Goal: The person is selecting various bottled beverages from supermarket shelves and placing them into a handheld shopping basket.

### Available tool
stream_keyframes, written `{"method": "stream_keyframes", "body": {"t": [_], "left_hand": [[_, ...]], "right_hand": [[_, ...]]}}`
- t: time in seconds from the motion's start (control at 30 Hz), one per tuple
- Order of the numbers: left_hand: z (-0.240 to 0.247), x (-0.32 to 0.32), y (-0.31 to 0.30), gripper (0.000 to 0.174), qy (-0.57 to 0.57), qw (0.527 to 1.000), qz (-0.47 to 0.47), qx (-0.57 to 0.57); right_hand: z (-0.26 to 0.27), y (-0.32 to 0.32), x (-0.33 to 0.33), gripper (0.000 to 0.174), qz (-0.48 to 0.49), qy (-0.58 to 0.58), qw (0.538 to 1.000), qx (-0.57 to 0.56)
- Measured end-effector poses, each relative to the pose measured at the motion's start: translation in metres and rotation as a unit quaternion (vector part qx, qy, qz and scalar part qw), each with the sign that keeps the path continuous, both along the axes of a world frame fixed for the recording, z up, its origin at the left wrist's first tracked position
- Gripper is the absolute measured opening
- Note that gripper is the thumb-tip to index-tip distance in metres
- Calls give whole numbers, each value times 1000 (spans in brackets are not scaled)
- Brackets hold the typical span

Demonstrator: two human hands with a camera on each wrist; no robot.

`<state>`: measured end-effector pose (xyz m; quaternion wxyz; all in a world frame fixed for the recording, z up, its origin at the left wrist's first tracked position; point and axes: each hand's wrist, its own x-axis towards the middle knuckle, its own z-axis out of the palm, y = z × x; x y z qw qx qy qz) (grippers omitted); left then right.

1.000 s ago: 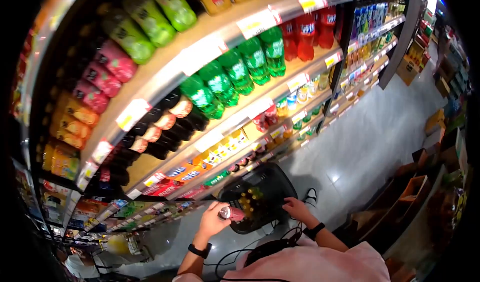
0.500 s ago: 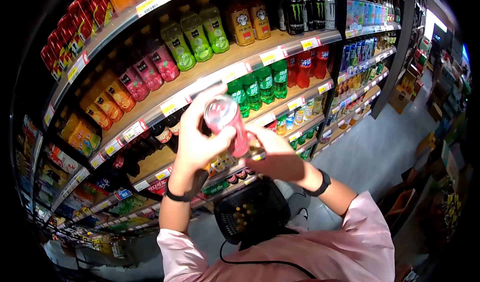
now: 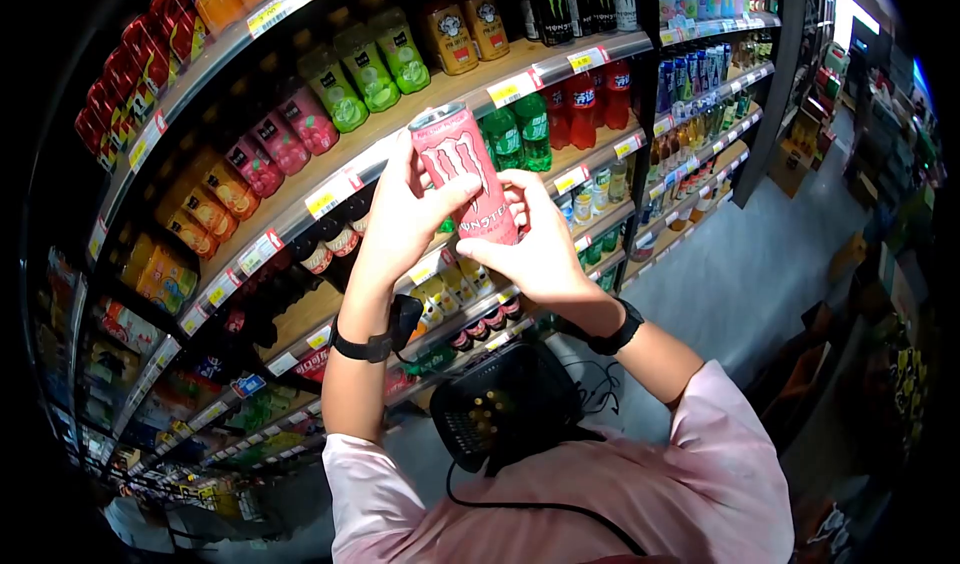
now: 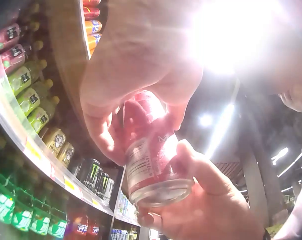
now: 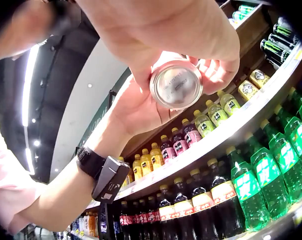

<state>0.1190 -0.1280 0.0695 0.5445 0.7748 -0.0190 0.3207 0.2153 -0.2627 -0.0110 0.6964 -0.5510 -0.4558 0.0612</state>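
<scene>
A pink Monster drink can (image 3: 465,169) is held up in front of the shelves, leaning slightly, its logo facing the head camera. My left hand (image 3: 405,214) grips its upper part from the left, thumb across the front. Lower down, my right hand (image 3: 540,249) holds the can from the right, with the thumb near its bottom edge. The left wrist view shows fingers of both hands around the can (image 4: 153,155), its base tilted toward that camera. Printing is visible on the can's silver base (image 5: 176,87) in the right wrist view.
Shelves of drinks curve ahead: green-labelled bottles (image 3: 365,69), black Monster cans (image 3: 550,9), green soda bottles (image 3: 533,129) and red bottles (image 3: 580,109). Below my arms is a black basket (image 3: 545,379) with several gold-topped items inside. A grey-floored aisle (image 3: 735,234) runs off to the right.
From low beside the basket, my left hand has raised the can to shelf height. My right hand has come up from the basket's side and now holds it too. The can's logo has turned into view.
</scene>
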Motion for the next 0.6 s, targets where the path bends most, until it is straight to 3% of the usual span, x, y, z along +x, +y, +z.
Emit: {"method": "stream_keyframes", "body": {"t": [0.1, 0.13, 0.23, 0.3, 0.6], "left_hand": [[-1, -4, 1, 67, 9, 995, -40, -92], [0, -5, 3, 63, 29, 992, -38, -118], [-1, -7, 9, 59, 69, 988, -30, -135], [-2, -2, 3, 49, 37, 995, -44, -84], [13, 68, -1, 48, 31, 994, 6, -101]], "right_hand": [[5, -4, -8, 73, 1, 45, 997, 58], [1, -3, -4, 73, -35, 6, 999, 36], [14, -9, -3, 72, -100, -80, 991, 36], [12, -7, 5, 71, -102, -87, 990, 48], [23, -1, 70, 68, -135, -103, 984, 52]]}}
